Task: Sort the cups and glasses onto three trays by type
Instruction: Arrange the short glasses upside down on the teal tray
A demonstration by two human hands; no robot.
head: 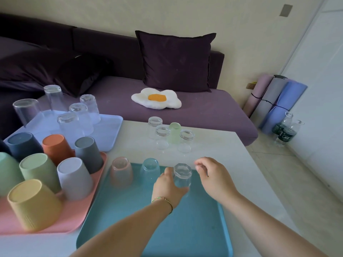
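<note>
My left hand (pixel 168 186) grips a small clear faceted glass (pixel 182 176), upside down, over the far end of the teal tray (pixel 185 229). A pink tinted glass (pixel 121 171) and a blue tinted glass (pixel 150 170) stand inverted on that tray's far edge. My right hand (pixel 211 175) hovers just right of the held glass with fingers loosely curled, holding nothing. On the white table (pixel 232 164) beyond stand three small clear glasses (pixel 163 134) and a green tinted glass (pixel 174 132). The pink tray (pixel 74 216) carries several coloured plastic cups; the lilac tray (pixel 109 130) carries several tall clear glasses.
A purple sofa (pixel 204 108) with a dark cushion and a fried-egg pillow (pixel 156 98) runs behind the table. Rolled mats (pixel 274 101) and water bottles (pixel 284 130) stand on the floor at the right.
</note>
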